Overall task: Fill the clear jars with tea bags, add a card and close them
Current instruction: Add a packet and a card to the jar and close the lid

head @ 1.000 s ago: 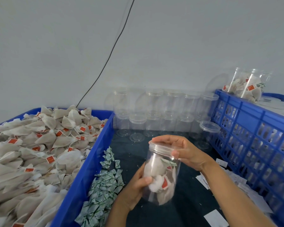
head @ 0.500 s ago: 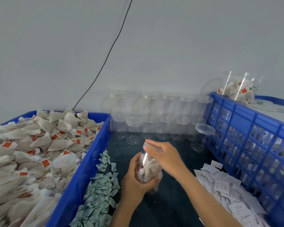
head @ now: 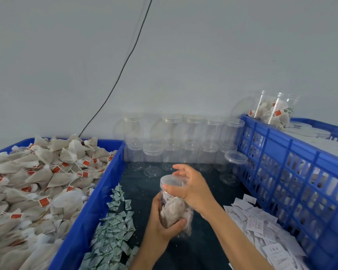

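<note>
Our left hand grips the filled jar low at the table's centre to steady it, while our right hand, at one o'clock, curls round the lid, probably to screw it tight.

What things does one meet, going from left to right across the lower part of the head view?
Blue bin of tea bags → green sachets → left hand → filled jar → white cards → blue crate.
</note>
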{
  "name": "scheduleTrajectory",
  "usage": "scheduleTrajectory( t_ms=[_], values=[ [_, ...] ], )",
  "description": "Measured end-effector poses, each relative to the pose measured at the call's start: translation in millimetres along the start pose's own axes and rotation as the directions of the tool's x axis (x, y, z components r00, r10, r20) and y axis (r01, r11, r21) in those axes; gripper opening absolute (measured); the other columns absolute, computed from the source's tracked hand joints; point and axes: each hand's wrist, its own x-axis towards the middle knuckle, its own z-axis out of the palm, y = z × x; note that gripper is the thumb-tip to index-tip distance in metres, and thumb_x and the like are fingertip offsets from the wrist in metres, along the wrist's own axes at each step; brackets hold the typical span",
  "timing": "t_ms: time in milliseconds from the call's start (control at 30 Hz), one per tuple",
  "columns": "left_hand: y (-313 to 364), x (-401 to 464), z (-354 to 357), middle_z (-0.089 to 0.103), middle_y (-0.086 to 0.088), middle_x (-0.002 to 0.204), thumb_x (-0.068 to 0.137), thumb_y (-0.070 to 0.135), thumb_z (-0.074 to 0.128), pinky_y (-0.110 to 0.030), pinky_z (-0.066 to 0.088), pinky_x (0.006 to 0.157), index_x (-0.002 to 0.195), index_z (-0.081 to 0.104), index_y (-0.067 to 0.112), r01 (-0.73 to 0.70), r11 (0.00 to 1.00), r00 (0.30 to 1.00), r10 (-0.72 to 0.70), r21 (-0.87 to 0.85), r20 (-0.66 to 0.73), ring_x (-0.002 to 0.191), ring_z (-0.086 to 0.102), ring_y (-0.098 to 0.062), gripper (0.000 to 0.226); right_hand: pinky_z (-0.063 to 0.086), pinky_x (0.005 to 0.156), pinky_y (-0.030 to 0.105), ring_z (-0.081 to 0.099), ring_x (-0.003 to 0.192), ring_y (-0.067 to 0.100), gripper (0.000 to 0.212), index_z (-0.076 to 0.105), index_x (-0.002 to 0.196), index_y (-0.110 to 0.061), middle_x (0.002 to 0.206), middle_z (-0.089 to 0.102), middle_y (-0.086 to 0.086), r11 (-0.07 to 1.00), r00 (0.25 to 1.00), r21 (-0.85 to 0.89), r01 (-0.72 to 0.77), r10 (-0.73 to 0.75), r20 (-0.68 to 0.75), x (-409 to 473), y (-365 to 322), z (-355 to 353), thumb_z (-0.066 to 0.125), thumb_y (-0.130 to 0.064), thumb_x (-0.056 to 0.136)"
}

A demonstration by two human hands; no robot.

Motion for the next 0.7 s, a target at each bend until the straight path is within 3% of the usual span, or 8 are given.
scheduleTrajectory(
  t_ms=[133,233,333,400,467,533,600,700],
  values=[
    [1.6,-1.3,6.9,0.057,-0.006,0.113,0.050,0.024,0.081,-0.025,0.053,0.081,0.127,0.041,0.018,-0.050,0.998,0.996,0.052,0.024,-0.069,0.096,0.065,-0.009,0.087,0.044,0.079,0.009,0.055,0.109,0.000,0.064,0.054,0.126,-0.034,0.115,0.057,-0.015,0.997,0.995,0.014,0.073,-0.072,-0.074,-7.4,-3.6,-0.1,0.084,-0.034,0.070],
    [4.7,-1.1,6.1,0.060,0.019,0.109,0.056,0.020,0.089,-0.029,0.054,0.085,0.130,0.039,0.027,-0.099,0.985,0.986,0.116,0.139,-0.118,0.100,0.065,-0.008,0.089,0.050,0.087,0.020,0.053,0.115,0.007,0.101,0.030,0.143,-0.042,0.128,0.047,-0.011,0.962,1.000,0.274,-0.004,0.010,-0.021,-17.0,0.1,-8.5,0.088,-0.039,0.060],
    [7.9,4.1,7.0,0.061,0.013,0.112,0.060,0.008,0.086,-0.026,0.055,0.085,0.129,0.038,0.027,-0.108,0.988,0.983,0.122,0.109,-0.134,0.105,0.065,-0.009,0.086,0.051,0.094,0.031,0.052,0.119,0.012,0.123,0.011,0.149,-0.038,0.134,0.048,-0.005,0.910,0.988,0.387,-0.147,0.119,0.094,-24.5,7.8,-10.2,0.090,-0.031,0.055],
    [13.5,8.1,14.5,0.060,0.003,0.116,0.057,0.007,0.080,-0.018,0.054,0.081,0.128,0.039,0.026,-0.103,0.993,0.981,0.110,0.053,-0.159,0.103,0.066,-0.005,0.084,0.052,0.094,0.037,0.053,0.119,0.017,0.118,0.010,0.150,-0.034,0.132,0.051,-0.002,0.902,0.979,0.383,-0.201,0.172,0.109,-25.9,10.8,-11.3,0.088,-0.016,0.064],
    [19.7,12.4,24.8,0.060,0.000,0.120,0.058,0.006,0.078,-0.023,0.057,0.079,0.123,0.041,0.033,-0.074,0.997,0.985,0.069,-0.024,-0.156,0.103,0.067,-0.008,0.080,0.057,0.073,0.026,0.053,0.114,0.015,0.113,0.011,0.149,-0.032,0.134,0.050,-0.003,0.910,0.972,0.340,-0.236,0.215,0.100,-23.5,6.5,-17.1,0.087,-0.014,0.067],
    [24.9,18.9,35.8,0.061,0.002,0.119,0.068,-0.001,0.075,-0.024,0.058,0.068,0.116,0.043,0.039,-0.042,0.996,0.990,0.031,-0.075,-0.140,0.097,0.069,-0.008,0.071,0.050,0.060,0.017,0.051,0.107,0.011,0.113,0.010,0.148,-0.033,0.132,0.048,-0.005,0.919,0.966,0.299,-0.257,0.239,0.095,-19.2,0.6,-27.4,0.087,-0.015,0.067],
    [31.1,26.7,46.4,0.063,0.002,0.115,0.077,-0.012,0.069,-0.021,0.056,0.057,0.114,0.043,0.042,-0.036,0.996,0.993,0.026,-0.083,-0.119,0.090,0.071,-0.009,0.070,0.047,0.061,0.014,0.051,0.099,0.005,0.108,0.015,0.144,-0.031,0.121,0.049,-0.010,0.933,0.967,0.258,-0.250,0.229,0.109,-16.0,-3.9,-39.3,0.087,-0.013,0.065],
    [45.0,38.3,62.4,0.060,0.004,0.120,0.080,-0.010,0.067,-0.020,0.056,0.063,0.124,0.040,0.038,-0.047,0.996,0.997,0.042,-0.078,-0.066,0.096,0.068,-0.005,0.070,0.050,0.062,0.017,0.055,0.096,0.004,0.090,0.030,0.129,-0.026,0.114,0.054,-0.008,0.943,0.973,0.241,-0.228,0.225,0.039,-11.2,-12.0,-62.3,0.089,-0.015,0.062]
  ],
)
